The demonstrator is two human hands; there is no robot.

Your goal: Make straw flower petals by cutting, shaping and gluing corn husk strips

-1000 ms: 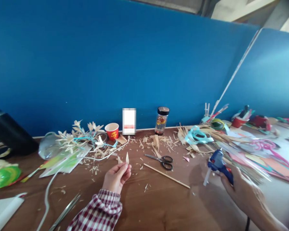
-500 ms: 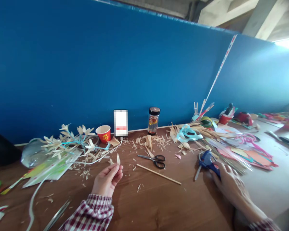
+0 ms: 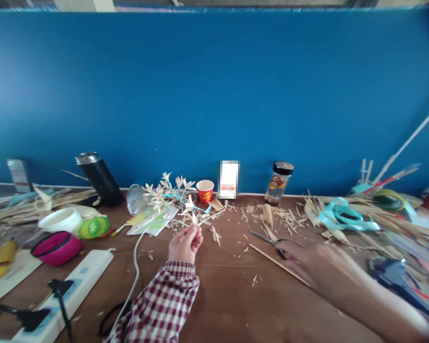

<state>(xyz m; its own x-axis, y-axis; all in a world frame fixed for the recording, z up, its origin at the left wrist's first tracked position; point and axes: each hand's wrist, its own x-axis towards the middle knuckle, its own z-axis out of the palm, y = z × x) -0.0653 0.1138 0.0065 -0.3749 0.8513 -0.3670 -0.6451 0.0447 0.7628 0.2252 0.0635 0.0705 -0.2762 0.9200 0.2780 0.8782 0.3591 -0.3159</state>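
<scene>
My left hand [image 3: 186, 243] pinches a pale, pointed, petal-shaped husk piece [image 3: 194, 218] upright between thumb and fingertips. Behind it, cream husk flowers on blue-wrapped stems [image 3: 178, 193] lie against a tipped clear glass vessel. Smeared by motion, my right hand [image 3: 303, 259] is at the black-handled scissors [image 3: 262, 237]; its fingers cover part of the handles, and their grip is not clear. A thin wooden stick [image 3: 271, 261] runs beneath that hand. To the right of my forearm lies a blue glue gun [image 3: 396, 276].
Husk scraps litter the brown table [image 3: 229, 295]. Along the blue partition stand a red paper cup [image 3: 205, 192], a lidded glass bottle [image 3: 279, 183] and a black flask [image 3: 102, 181]. A power strip [image 3: 82, 276], a white cable [image 3: 137, 257] and a magenta pouch [image 3: 57, 248] are at left; light-blue ribbon [image 3: 343, 216] is at right.
My right hand has let go of the glue gun and moved left to the scissors. The left hand still pinches the husk piece. The view has swung left.
</scene>
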